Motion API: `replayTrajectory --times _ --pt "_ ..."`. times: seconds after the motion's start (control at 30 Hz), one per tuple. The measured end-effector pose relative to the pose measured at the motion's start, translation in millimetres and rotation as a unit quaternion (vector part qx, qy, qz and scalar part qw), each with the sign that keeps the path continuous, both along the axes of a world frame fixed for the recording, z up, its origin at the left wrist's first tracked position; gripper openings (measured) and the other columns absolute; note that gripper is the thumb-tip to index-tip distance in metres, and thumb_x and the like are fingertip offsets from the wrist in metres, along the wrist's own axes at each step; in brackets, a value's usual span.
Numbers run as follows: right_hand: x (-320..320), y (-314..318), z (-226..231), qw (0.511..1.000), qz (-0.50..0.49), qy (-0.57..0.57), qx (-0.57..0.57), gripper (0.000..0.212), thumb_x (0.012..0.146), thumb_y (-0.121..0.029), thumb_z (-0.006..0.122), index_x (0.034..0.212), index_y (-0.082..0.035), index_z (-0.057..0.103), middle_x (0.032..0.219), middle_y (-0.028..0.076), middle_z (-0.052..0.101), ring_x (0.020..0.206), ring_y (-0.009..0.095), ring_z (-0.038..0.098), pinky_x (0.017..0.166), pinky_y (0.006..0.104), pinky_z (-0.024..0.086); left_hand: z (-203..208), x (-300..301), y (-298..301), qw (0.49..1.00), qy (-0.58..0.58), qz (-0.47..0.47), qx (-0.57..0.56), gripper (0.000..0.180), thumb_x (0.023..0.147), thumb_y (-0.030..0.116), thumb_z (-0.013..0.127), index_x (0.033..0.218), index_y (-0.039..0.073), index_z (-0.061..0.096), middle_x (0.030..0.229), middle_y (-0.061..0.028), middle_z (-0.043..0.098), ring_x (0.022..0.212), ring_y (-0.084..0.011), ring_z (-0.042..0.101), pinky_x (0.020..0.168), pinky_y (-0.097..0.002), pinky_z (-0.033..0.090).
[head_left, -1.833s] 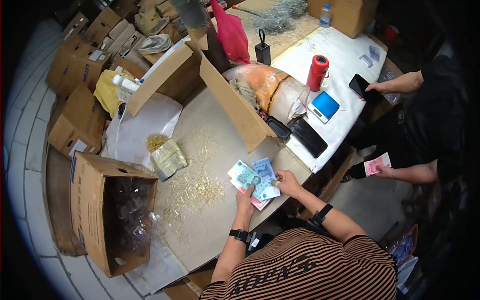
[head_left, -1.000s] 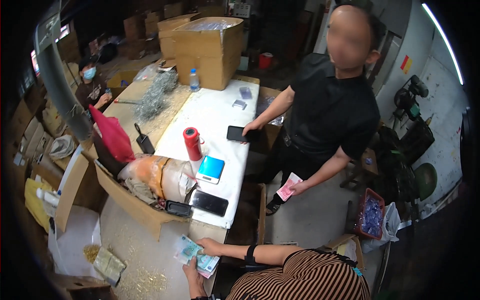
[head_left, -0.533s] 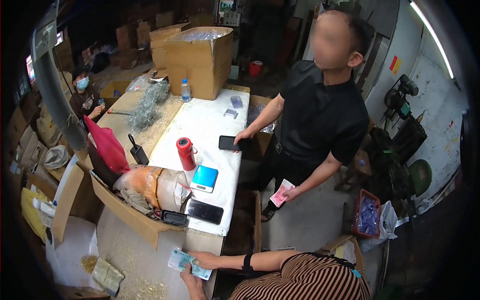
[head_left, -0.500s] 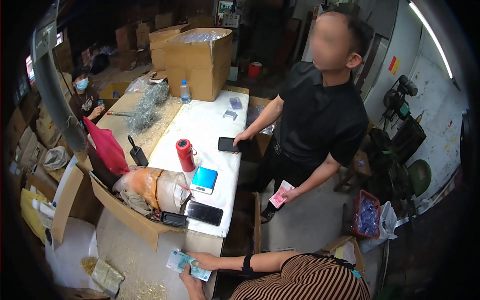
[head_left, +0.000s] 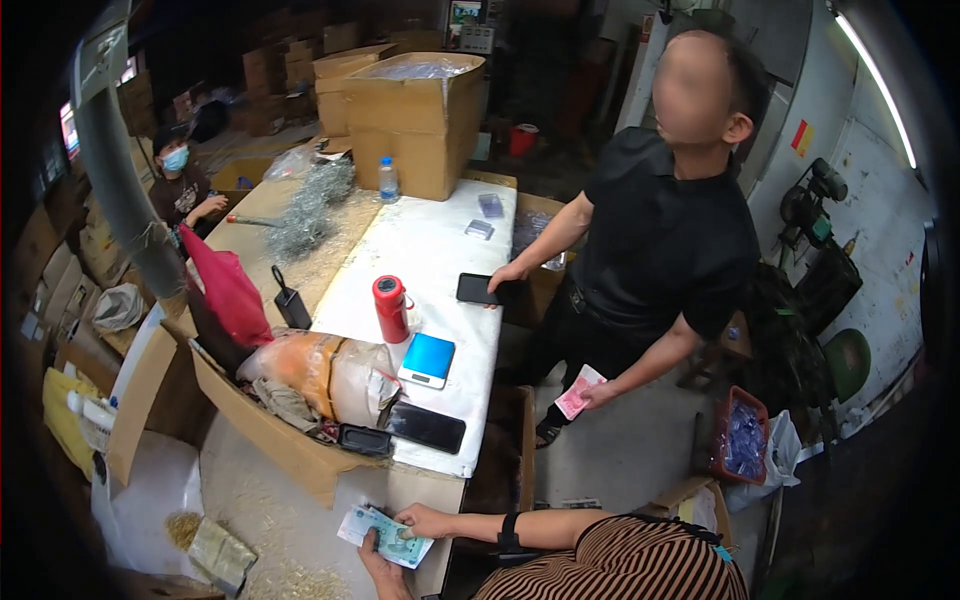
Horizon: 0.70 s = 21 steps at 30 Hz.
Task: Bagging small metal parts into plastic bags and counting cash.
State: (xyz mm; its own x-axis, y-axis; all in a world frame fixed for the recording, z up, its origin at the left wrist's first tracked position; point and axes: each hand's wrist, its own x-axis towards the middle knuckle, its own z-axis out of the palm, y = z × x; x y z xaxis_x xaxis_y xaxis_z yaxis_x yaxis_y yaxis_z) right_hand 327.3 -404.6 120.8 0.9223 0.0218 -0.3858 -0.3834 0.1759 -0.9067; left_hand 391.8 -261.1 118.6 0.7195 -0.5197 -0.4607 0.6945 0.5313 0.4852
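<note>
A small bundle of green-blue banknotes (head_left: 362, 522) is between my two hands, spread over the near end of the table. From the lower edge my left hand (head_left: 384, 566) grips the bundle, its thumb upright against the notes. My right hand (head_left: 425, 521) reaches in from the right, black band on the forearm, its fingers closed on the notes' upper right part. Just beyond my hands lie a large black phone (head_left: 426, 427) and a small black tray (head_left: 363, 440).
A blue-topped scale (head_left: 427, 358), red flask (head_left: 391, 308) and water bottle (head_left: 388, 180) stand on the white table (head_left: 430, 240). An open carton (head_left: 275, 440) borders my left. Across the table, a person in black (head_left: 660, 230) holds a phone (head_left: 478, 289) and pink banknotes (head_left: 580, 391). Another masked person (head_left: 180, 185) sits far left.
The whole view has shifted slightly, with things now further right. The banknotes in my hands are fanned wider. The masked person's hand has moved in front of the chest.
</note>
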Motion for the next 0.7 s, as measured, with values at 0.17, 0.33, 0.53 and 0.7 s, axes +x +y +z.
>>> replayTrajectory --times 0.17,0.33,0.53,0.7 --pt "4.4 -1.9 7.7 0.999 -0.025 0.042 0.018 0.028 0.078 -0.006 0.063 0.105 0.003 0.061 0.088 0.005 0.064 0.079 0.009 0.058 0.071 0.0246 0.047 -14.4 3.1 0.1 0.998 0.041 0.036 -0.021 0.044 0.082 0.009 0.040 0.124 -0.004 0.041 0.115 -0.0204 0.054 0.106 -0.0332 0.053 0.097 -0.0453 0.040" --pt "-0.7 9.5 9.0 0.960 -0.126 0.115 0.224 0.026 0.079 -0.004 0.062 0.103 0.003 0.062 0.089 0.004 0.064 0.081 0.009 0.057 0.072 0.0242 0.046 -18.8 6.2 -9.2 0.996 0.009 0.088 -0.027 0.047 0.080 0.006 0.038 0.126 -0.004 0.039 0.119 -0.0217 0.051 0.111 -0.0360 0.050 0.099 -0.0467 0.037" --pt "-1.6 2.6 11.1 0.995 0.006 0.095 0.022 0.027 0.076 0.000 0.062 0.103 0.002 0.063 0.090 0.003 0.064 0.080 0.009 0.057 0.072 0.0242 0.046 12.6 5.0 -3.3 0.992 0.029 0.078 -0.091 0.065 0.071 0.009 0.047 0.134 0.003 0.032 0.126 -0.0224 0.046 0.116 -0.0414 0.045 0.104 -0.0486 0.031" --pt "-11.1 -0.2 4.9 0.988 0.032 0.116 0.096 0.026 0.079 -0.003 0.062 0.104 0.003 0.062 0.092 0.004 0.064 0.082 0.010 0.059 0.074 0.0248 0.047 19.6 8.5 6.3 0.988 -0.015 0.119 -0.100 0.071 0.067 0.012 0.050 0.136 0.012 0.031 0.127 -0.0192 0.044 0.114 -0.0366 0.045 0.101 -0.0479 0.034"
